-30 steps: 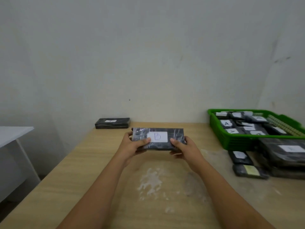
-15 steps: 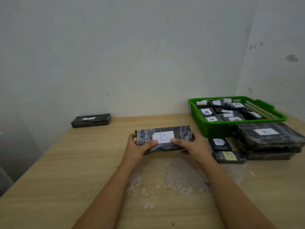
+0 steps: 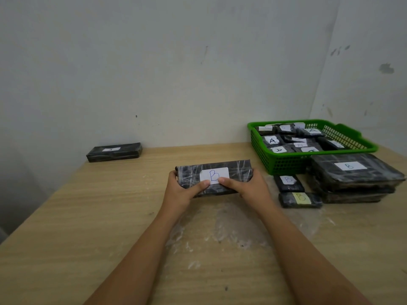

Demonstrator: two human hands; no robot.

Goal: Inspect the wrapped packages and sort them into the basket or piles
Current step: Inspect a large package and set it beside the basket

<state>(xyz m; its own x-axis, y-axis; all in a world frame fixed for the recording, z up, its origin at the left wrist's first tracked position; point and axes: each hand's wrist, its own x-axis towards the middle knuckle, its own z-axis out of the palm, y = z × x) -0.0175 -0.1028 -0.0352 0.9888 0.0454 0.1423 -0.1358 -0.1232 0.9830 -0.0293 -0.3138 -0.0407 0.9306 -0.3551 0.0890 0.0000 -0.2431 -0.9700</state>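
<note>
1. Head view, item in hand: the left hand (image 3: 180,191) and right hand (image 3: 248,188) each hold one end of a black wrapped package (image 3: 214,176) above the centre of the desk (image 3: 66,227). Each grip is closed around the package, thumbs on the top face at the lower edge of its white label, which reads "B". The label faces the camera, so inspection appears to be in progress or complete; the package is not yet placed.

2. Head view, sorted so far: the green basket (image 3: 284,166) at far right holds several packages; the readable labels show "A". Just near of it lies a stack of large packages (image 3: 352,175), whose top label looks like "B" or "8". Left of that stack sit two small packages (image 3: 295,191) marked "B".

3. Head view, far left: a lone package (image 3: 113,151) lies against the wall; its label cannot be read.

4. Judgement: much sorting looks done. The held package likely belongs with the "B" piles at right. No unsorted stock is visible.
</note>
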